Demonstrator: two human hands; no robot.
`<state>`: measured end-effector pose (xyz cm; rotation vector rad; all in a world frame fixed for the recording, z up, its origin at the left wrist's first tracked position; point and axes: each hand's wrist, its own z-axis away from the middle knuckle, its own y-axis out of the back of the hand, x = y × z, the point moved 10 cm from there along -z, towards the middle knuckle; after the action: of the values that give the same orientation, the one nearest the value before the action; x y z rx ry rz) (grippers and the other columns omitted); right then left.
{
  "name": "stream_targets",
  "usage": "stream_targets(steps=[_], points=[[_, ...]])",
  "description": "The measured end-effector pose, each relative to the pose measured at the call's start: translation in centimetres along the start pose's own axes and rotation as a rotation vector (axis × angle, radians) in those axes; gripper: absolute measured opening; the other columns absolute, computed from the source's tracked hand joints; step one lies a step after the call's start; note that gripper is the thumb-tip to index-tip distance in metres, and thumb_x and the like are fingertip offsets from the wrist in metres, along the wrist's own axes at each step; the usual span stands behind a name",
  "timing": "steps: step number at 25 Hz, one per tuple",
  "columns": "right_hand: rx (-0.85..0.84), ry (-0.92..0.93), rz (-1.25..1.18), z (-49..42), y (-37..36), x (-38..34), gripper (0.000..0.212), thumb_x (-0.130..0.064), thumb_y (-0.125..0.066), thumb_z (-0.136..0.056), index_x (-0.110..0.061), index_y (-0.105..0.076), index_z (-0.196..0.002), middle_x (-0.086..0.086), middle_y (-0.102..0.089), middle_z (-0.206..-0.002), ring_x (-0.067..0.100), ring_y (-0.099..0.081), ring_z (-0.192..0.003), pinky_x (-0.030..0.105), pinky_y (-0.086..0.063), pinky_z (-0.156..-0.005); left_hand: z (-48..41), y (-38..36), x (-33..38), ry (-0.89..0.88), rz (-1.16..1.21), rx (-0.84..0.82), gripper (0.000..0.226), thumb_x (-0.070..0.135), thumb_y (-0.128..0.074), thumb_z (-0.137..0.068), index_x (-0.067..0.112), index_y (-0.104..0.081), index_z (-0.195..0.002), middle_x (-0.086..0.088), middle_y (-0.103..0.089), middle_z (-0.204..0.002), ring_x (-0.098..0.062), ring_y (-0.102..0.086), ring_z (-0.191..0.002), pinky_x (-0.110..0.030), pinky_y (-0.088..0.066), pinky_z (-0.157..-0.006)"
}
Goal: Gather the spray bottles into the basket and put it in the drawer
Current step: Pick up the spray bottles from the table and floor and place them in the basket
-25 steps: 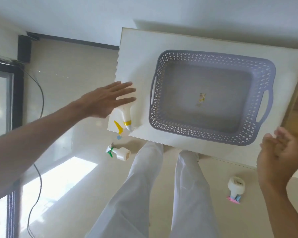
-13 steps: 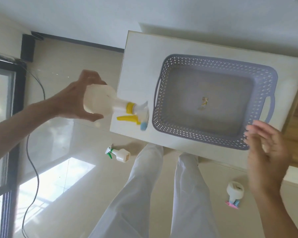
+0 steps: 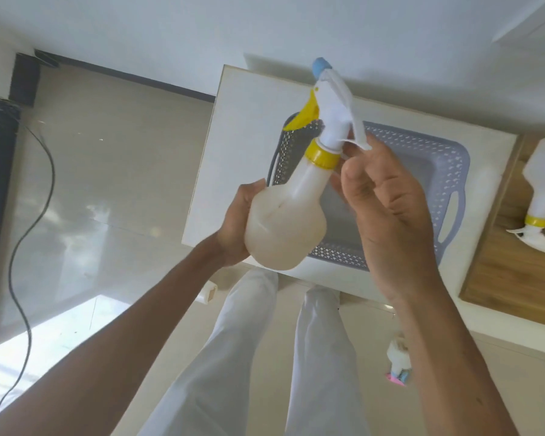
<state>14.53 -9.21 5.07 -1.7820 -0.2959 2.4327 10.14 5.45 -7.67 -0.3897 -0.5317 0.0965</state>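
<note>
We hold one spray bottle (image 3: 285, 226) up in the air over the basket (image 3: 422, 171) — our left hand (image 3: 233, 228) is wrapped around its round body, and our right hand (image 3: 387, 212) pinches near the yellow collar. The basket sits on the white table (image 3: 243, 136) and, where we can see inside, holds no bottles. Another bottle (image 3: 541, 190) lies on the wooden top (image 3: 516, 278), and two small ones (image 3: 398, 363) are down on the floor (image 3: 107, 184). So we think nearly all is left — no drawer shows.
</note>
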Motion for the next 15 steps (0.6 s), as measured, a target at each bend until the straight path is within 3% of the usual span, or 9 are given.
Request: stream_targets(steps=[3,5,7,10,12,15], points=[[0.072,0.004,0.045,-0.1,1.4,0.7,0.026,-0.013,-0.061,-0.100,-0.019,-0.064,-0.125,-0.021,-0.075,-0.107,-0.005,-0.067,-0.108,0.010,-0.050,-0.089,-0.9,-1.0,0.8,-0.057,-0.142,0.032,0.044,0.051,-0.040,-0.083,0.026,-0.074,-0.071,0.000,-0.071,-0.067,-0.018,-0.067,-0.062,-0.031,-0.052,-0.064],[0.128,0.017,0.103,-0.2,2.2,1.2,0.022,-0.012,-0.067,-0.097,-0.021,-0.068,-0.117,-0.016,-0.076,-0.106,0.002,-0.069,-0.108,0.014,-0.052,-0.090,-1.1,-0.5,2.8,-0.279,-0.281,0.153,0.044,0.050,-0.039,-0.094,0.024,-0.074,-0.093,-0.003,-0.075,-0.089,-0.021,-0.070,-0.083,-0.038,-0.053,-0.077],[0.237,0.045,0.153,-0.4,3.3,2.1,0.025,-0.007,-0.072,-0.094,-0.011,-0.067,-0.118,-0.007,-0.075,-0.111,0.011,-0.070,-0.113,0.023,-0.056,-0.097,-0.1,-0.6,5.0,-0.553,-0.424,0.239,0.046,0.051,-0.048,-0.095,0.017,-0.066,-0.120,-0.004,-0.071,-0.119,-0.019,-0.068,-0.109,-0.040,-0.054,-0.092],[0.394,0.046,0.153,-1.1,4.7,3.9,0.035,0.001,-0.074,-0.091,0.004,-0.063,-0.124,0.014,-0.071,-0.122,0.022,-0.067,-0.121,0.034,-0.056,-0.106,0.3,-3.2,6.1,-0.758,-0.884,0.300,0.082,0.049,-0.081,-0.073,0.010,-0.052,-0.140,-0.003,-0.059,-0.141,-0.017,-0.056,-0.130,-0.035,-0.049,-0.106],[0.441,0.062,0.182,-2.1,4.8,4.8,0.034,0.000,-0.074,-0.090,0.004,-0.064,-0.122,0.015,-0.070,-0.122,0.020,-0.067,-0.120,0.034,-0.056,-0.105,-1.0,-4.1,6.5,-0.803,-1.030,0.382,0.089,0.039,-0.089,-0.068,0.000,-0.052,-0.139,-0.011,-0.059,-0.141,-0.024,-0.055,-0.132,-0.033,-0.047,-0.109],[0.437,0.122,0.288,-4.1,4.1,5.8,0.029,0.001,-0.071,-0.091,0.003,-0.066,-0.120,0.013,-0.070,-0.118,0.016,-0.068,-0.116,0.035,-0.057,-0.103,-3.0,-3.6,7.6,-0.859,-1.005,0.518,0.071,0.022,-0.088,-0.073,-0.010,-0.058,-0.129,-0.020,-0.063,-0.133,-0.032,-0.059,-0.127,-0.038,-0.049,-0.106]])
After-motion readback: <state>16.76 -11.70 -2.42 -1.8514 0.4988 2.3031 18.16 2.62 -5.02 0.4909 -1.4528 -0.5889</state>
